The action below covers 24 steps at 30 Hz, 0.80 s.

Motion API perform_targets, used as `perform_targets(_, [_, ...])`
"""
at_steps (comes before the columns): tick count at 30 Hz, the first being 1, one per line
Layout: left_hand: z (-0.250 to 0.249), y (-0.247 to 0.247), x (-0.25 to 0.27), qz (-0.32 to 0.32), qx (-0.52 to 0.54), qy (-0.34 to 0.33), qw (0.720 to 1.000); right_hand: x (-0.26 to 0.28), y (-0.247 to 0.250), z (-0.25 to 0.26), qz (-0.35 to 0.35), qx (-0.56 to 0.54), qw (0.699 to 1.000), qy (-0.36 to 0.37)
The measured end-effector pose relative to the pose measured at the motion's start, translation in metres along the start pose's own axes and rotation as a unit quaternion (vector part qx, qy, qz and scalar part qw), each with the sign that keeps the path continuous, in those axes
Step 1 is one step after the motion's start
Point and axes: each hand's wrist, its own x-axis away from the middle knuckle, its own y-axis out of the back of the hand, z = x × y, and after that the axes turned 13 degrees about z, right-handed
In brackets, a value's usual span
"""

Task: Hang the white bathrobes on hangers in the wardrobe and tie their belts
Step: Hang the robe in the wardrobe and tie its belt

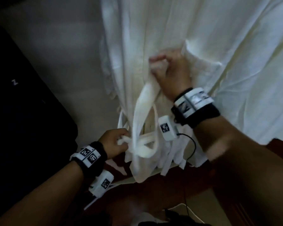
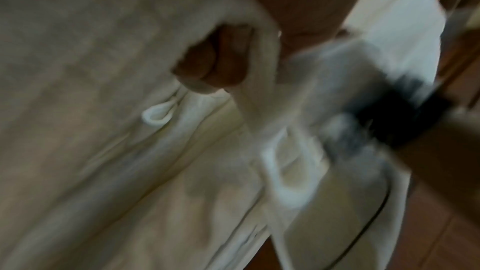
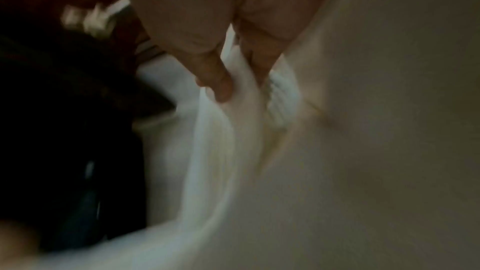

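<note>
A white bathrobe (image 1: 178,38) was seen hanging down in front of the person, filling the middle and right of the head view. Its belt (image 1: 143,108) was stretched in a loop between both hands, in front of the robe's lower part. One end of the belt was gripped by the left hand (image 1: 113,141), low and to the left, with the fingers (image 2: 207,63) curled tightly round it. The other part was held higher up by the right hand (image 1: 168,70), its fingers (image 3: 218,81) closed round the cloth. A dark panel (image 1: 20,111) was visible at the left, and brown wood (image 1: 162,190) below the robe's hem.
</note>
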Motion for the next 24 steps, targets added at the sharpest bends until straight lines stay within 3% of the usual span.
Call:
perform_targets(2, [-0.010,0.007,0.007,-0.011,0.055,-0.029,0.998,0.029,-0.026,-0.033,0.172,0.139,0.975,-0.032])
perform_targets(3, [-0.013,0.011,0.008,-0.016,0.075,-0.041,0.996,0.048,-0.040,-0.046,0.315,0.203,0.925,-0.069])
perform_targets(4, [-0.016,0.015,0.008,-0.021,0.079,-0.047,0.996,0.067,-0.053,-0.053,0.462,0.263,0.840,-0.112])
perform_targets(5, [-0.017,0.017,0.009,-0.020,0.071,-0.050,0.996,0.083,-0.063,-0.058,0.562,0.293,0.759,-0.148])
perform_targets(6, [-0.018,0.017,0.009,-0.014,0.059,-0.049,0.997,0.093,-0.069,-0.058,0.607,0.294,0.719,-0.166])
perform_targets(7, [-0.018,0.016,0.008,-0.007,0.050,-0.047,0.998,0.096,-0.070,-0.056,0.618,0.269,0.718,-0.176])
perform_targets(9, [-0.018,0.012,0.009,-0.011,0.037,-0.033,0.999,0.091,-0.063,-0.049,0.568,0.179,0.787,-0.163])
perform_targets(11, [-0.017,0.011,0.007,-0.023,0.056,-0.021,0.998,0.087,-0.050,-0.041,0.457,0.070,0.872,-0.159])
perform_targets(13, [-0.017,0.011,0.006,-0.026,0.092,-0.016,0.995,0.089,-0.036,-0.036,0.356,-0.012,0.916,-0.185])
perform_targets(15, [-0.018,0.011,0.004,-0.022,0.110,-0.017,0.994,0.094,-0.024,-0.031,0.305,-0.022,0.937,-0.166])
perform_targets(17, [-0.022,0.009,0.003,-0.008,0.110,-0.028,0.993,0.100,-0.014,-0.031,0.291,0.027,0.952,-0.088])
perform_targets(18, [-0.025,0.007,0.002,-0.001,0.114,-0.033,0.993,0.104,-0.011,-0.030,0.314,0.077,0.945,-0.040])
perform_targets(20, [-0.031,0.004,-0.001,0.009,0.121,-0.046,0.992,0.114,-0.015,-0.033,0.396,0.176,0.901,0.012])
perform_targets(22, [-0.036,0.003,-0.002,0.023,0.106,-0.055,0.993,0.123,-0.022,-0.032,0.428,0.175,0.886,-0.013])
perform_targets(24, [-0.040,0.002,-0.002,0.041,0.087,-0.064,0.993,0.123,-0.023,-0.035,0.345,0.147,0.924,-0.072])
